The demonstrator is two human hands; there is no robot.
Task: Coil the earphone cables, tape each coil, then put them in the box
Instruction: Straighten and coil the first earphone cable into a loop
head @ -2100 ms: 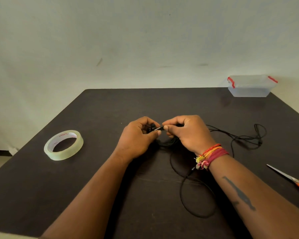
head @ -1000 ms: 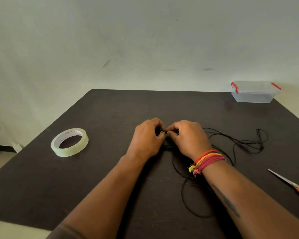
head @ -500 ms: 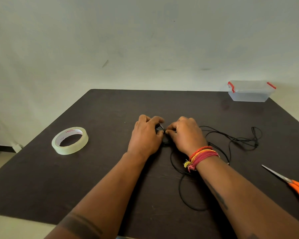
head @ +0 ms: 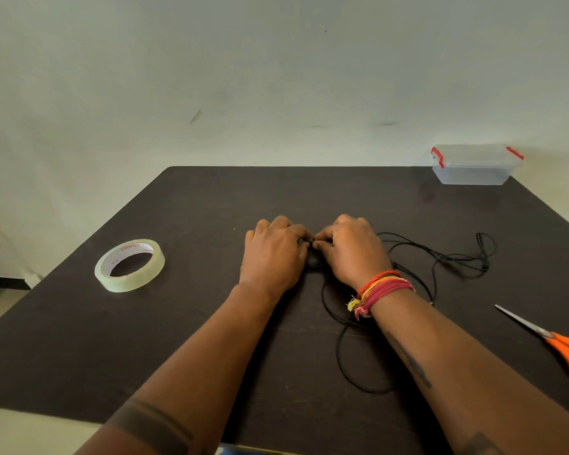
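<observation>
A black earphone cable (head: 436, 257) lies in loose loops on the dark table (head: 178, 339), trailing right and toward me under my right forearm. My left hand (head: 275, 254) and my right hand (head: 352, 249) meet at the table's middle, fingertips together, both pinching a small bunch of the cable between them. The part they hold is mostly hidden by the fingers. A roll of clear tape (head: 129, 265) lies flat at the left. The clear plastic box (head: 475, 164) with red clips stands at the far right corner, lid on.
Orange-handled scissors (head: 559, 344) lie at the right edge, blades pointing toward the middle. A pale wall rises behind the table. The table's left edge runs diagonally past the tape roll.
Both hands have sunk lower toward the table and closed tighter over the cable bunch. The tape, box and scissors lie where they were; the view has shifted slightly.
</observation>
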